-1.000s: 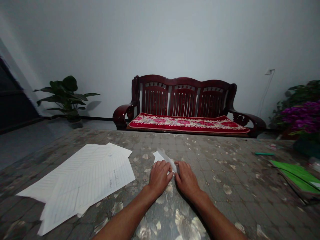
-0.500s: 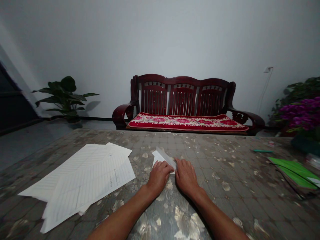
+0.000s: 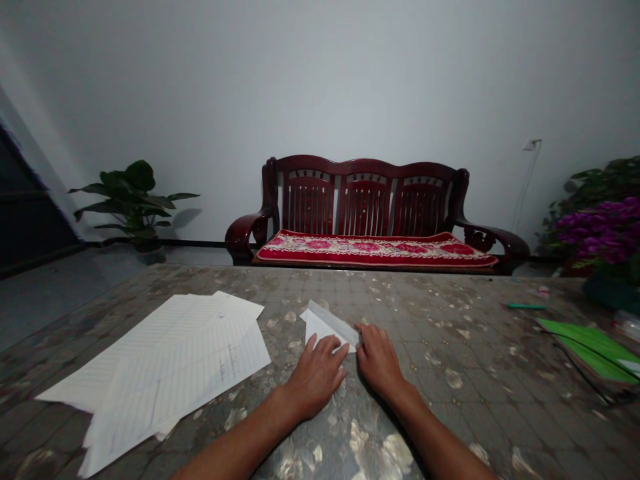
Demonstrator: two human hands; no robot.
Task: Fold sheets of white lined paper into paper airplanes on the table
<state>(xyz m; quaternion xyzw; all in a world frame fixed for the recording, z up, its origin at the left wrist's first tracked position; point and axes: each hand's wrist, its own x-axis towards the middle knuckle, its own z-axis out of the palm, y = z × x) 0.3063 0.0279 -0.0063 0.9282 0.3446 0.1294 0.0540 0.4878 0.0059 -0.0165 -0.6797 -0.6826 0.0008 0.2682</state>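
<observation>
A small folded white paper point(image 3: 326, 323) lies on the patterned table point(image 3: 440, 353) in front of me. My left hand point(image 3: 315, 375) rests flat on its near part, fingers stretched out and slightly apart. My right hand point(image 3: 380, 360) sits just to the right, its fingers curled and pressing the folded paper's right edge at the raised flap. Both forearms reach in from the bottom of the view.
Loose lined sheets point(image 3: 170, 363) lie to the left. Green notebooks point(image 3: 590, 347) and a green pen point(image 3: 525, 307) are at the right. Beyond the table stand a dark wooden bench with a red cushion point(image 3: 370, 243), a potted plant point(image 3: 133, 200) and purple flowers point(image 3: 605, 227).
My left hand has slid back toward me and flattened, uncovering more of the folded paper. My right hand stays at the fold. The view tilted slightly.
</observation>
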